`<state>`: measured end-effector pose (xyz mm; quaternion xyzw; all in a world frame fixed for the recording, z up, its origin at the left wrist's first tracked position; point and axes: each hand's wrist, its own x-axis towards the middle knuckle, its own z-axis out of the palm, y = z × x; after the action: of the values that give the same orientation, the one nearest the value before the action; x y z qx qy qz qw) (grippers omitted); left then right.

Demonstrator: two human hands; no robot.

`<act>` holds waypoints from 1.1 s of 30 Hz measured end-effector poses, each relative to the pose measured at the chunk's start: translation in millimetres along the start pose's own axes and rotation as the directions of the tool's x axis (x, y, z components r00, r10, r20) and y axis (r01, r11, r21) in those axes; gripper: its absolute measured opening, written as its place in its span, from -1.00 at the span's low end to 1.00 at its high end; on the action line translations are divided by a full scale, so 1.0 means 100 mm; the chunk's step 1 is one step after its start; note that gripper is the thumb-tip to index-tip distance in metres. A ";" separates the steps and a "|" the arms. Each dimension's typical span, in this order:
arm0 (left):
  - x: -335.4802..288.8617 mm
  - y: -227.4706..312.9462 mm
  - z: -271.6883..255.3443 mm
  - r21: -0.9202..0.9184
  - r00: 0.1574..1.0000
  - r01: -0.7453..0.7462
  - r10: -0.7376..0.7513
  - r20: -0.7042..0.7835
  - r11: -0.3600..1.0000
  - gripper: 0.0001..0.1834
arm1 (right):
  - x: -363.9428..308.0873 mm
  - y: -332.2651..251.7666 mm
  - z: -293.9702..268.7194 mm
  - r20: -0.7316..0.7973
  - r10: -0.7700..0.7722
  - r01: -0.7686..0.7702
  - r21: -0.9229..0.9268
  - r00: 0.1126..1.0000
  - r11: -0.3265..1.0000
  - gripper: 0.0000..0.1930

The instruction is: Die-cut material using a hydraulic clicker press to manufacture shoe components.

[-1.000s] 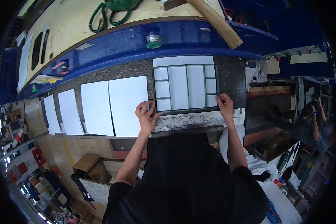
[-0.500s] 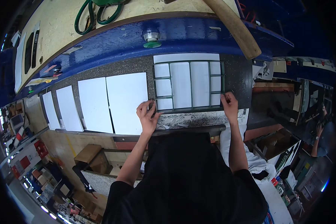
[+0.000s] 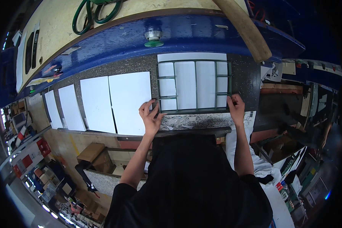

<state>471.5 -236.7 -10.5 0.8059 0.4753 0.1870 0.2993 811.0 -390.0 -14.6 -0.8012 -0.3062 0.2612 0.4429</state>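
A dark green, thin-walled divided frame [image 3: 196, 85] lies over a white sheet [image 3: 192, 57], which shows through its compartments and past its far edge. It has two long middle cells and several small ones down each side. My left hand [image 3: 151, 117] is at the near left corner, fingers curled against the left side and thumb by the near edge. Around the near part of the right side, the bent fingers and thumb of my right hand [image 3: 236, 107] are closed. Left of the frame lie more white sheets [image 3: 130, 102] of several widths in a row.
The dark speckled work surface [image 3: 244, 76] is bordered by a blue machine beam [image 3: 193, 36] with a green-based round knob [image 3: 154, 40]. A wooden handle [image 3: 247, 32] juts over the beam at the far right. Green-handled scissors [image 3: 88, 15] lie on the upper board. Cardboard boxes [image 3: 93, 157] stand below left.
The frame, sheets and both hands appear slightly shifted in the picture along with the whole scene. My hands keep the same places at the frame's near corners.
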 end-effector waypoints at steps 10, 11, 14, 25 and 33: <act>0.02 0.03 -0.03 -0.029 1.000 -0.001 0.002 0.015 1.000 -0.51 | -0.01 0.00 -0.01 0.019 0.011 -0.012 0.007 1.000 1.000 -0.80; 0.03 0.03 -0.03 -0.033 1.000 0.002 -0.001 0.022 0.999 -0.52 | -0.01 -0.01 -0.01 0.022 0.019 -0.019 -0.003 1.000 1.000 -0.80; 0.03 0.04 -0.05 -0.033 0.999 0.006 -0.004 0.036 0.999 -0.55 | -0.02 0.00 -0.02 0.018 0.014 -0.014 -0.025 1.000 1.000 -0.80; 0.04 0.05 -0.11 -0.099 1.000 0.016 -0.013 0.025 0.995 -0.51 | 0.02 -0.04 -0.11 0.098 0.017 -0.024 0.076 0.995 0.997 -0.81; 0.05 0.04 -0.03 -0.014 1.000 0.019 -0.019 0.006 1.000 -0.50 | 0.01 0.06 -0.04 0.060 0.051 -0.052 0.017 0.997 0.998 -0.78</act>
<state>475.0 -232.7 -5.6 0.7997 0.4809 0.1850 0.3083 816.4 -394.0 -18.3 -0.7966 -0.2961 0.2992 0.4338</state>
